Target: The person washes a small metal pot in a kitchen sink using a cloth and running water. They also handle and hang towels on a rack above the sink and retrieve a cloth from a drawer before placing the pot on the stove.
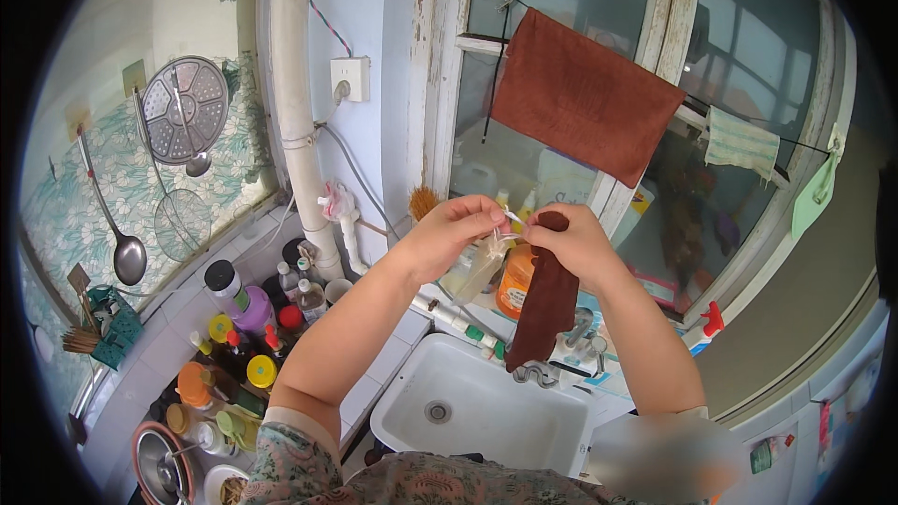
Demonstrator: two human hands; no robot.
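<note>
Brown cloth [547,304] hanging lengthwise downward over sink [486,411], right hand [575,243] grip pinching its top (left hand [454,229] pinches clear wrapper [482,262]).

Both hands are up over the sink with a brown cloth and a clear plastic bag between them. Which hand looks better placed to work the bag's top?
Probably the left hand: it pinches the top of the clear plastic bag, while the right hand is busy with its grip on the brown cloth hanging over the sink.
</note>
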